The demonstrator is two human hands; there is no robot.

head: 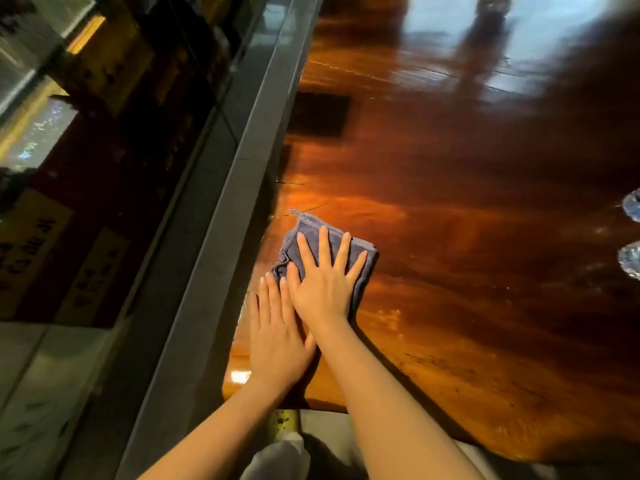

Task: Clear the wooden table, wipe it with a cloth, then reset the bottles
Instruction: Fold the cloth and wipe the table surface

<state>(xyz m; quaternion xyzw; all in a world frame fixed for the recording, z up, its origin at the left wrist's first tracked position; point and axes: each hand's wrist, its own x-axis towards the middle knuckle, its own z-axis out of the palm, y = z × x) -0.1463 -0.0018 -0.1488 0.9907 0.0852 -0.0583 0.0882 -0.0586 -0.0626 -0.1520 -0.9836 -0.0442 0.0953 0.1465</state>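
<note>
A folded grey-blue cloth [363, 268] lies on the glossy wooden table [467, 254], near its left edge. My right hand [323, 282] presses flat on the cloth with fingers spread. My left hand [277, 337] rests flat on the bare wood just below and left of it, fingertips touching the cloth's lower left corner. At the right edge of the view, two clear glass pieces [631, 259], perhaps bottles, are cut off by the frame. No whole bottle shows.
A grey metal window ledge [221, 244] runs along the table's left side, with dark glass beyond it. A dark rectangular patch [317, 114] shows on the wood farther up. The table's near edge is just in front of my body.
</note>
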